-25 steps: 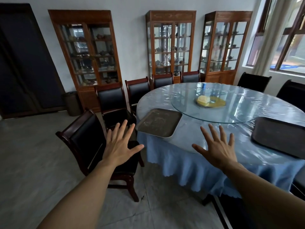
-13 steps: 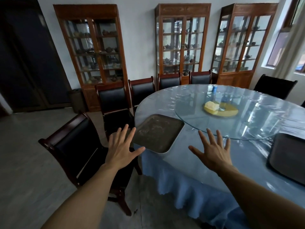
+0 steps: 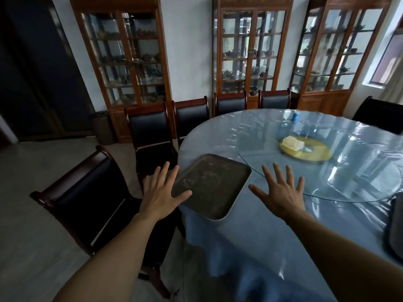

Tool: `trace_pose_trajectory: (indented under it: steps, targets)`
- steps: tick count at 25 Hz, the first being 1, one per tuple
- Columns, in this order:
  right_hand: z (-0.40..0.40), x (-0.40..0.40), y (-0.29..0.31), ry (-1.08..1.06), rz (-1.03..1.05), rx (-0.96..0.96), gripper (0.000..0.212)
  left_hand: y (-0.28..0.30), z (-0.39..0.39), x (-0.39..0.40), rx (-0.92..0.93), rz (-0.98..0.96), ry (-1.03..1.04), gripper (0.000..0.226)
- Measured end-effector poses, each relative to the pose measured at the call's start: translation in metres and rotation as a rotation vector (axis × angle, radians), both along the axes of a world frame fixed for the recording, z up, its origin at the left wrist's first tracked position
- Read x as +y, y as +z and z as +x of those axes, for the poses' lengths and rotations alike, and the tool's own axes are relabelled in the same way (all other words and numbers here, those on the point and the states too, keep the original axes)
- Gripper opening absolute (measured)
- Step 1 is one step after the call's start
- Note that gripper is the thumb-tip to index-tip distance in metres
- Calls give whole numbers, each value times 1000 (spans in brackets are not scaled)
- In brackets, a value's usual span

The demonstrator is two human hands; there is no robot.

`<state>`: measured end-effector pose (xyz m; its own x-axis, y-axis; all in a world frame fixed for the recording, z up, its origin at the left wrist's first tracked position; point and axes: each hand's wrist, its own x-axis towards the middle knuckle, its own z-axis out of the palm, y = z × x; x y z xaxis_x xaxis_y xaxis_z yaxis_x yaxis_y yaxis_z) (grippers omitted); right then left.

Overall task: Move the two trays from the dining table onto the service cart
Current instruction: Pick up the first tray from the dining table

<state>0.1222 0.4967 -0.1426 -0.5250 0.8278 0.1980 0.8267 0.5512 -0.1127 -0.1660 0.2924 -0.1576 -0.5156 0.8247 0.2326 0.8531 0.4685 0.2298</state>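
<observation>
A dark, worn rectangular tray (image 3: 212,184) lies at the near left edge of the round dining table (image 3: 257,225), one corner hanging slightly over the blue cloth. My left hand (image 3: 160,194) hovers just left of it with fingers spread, its thumb over the tray's left rim. To the tray's right, my right hand (image 3: 280,192) is spread flat above the tablecloth and holds nothing. The second dark tray (image 3: 395,227) shows only as a sliver at the right edge of the frame. No service cart is in view.
Black-cushioned wooden chairs (image 3: 91,192) stand around the table, one right beside my left arm. A glass turntable (image 3: 322,162) with a yellow plate and a pale block sits mid-table. Three glass display cabinets (image 3: 248,51) line the back wall; a bin (image 3: 102,127) stands by the left one.
I have come closer to the table and turned left. Both hands have moved forward and now flank the near tray; the second tray has slid almost out of the frame at right.
</observation>
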Motion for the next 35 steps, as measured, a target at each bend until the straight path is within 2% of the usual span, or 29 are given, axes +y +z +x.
trace_pose_trajectory:
  steps: [5, 15, 21, 28, 31, 35]
  targets:
    - [-51, 50, -14, -61, -8, -16, 98, -13, -71, 67, 3, -31, -37, 102]
    - [-171, 121, -41, -213, -138, 33, 95, -50, -203, 174, -109, -99, -103, 104]
    - [-191, 138, -74, -292, -271, 8, 85, -81, -228, 207, -167, -158, -108, 103]
    - [-195, 158, -116, -362, -454, 79, 72, -119, -234, 232, -261, -251, -72, 98]
    - [-190, 173, -139, -390, -563, 166, 74, -133, -237, 246, -337, -285, -17, 97]
    - [-194, 191, -168, -458, -711, 277, 79, -150, -242, 273, -453, -429, 49, 95]
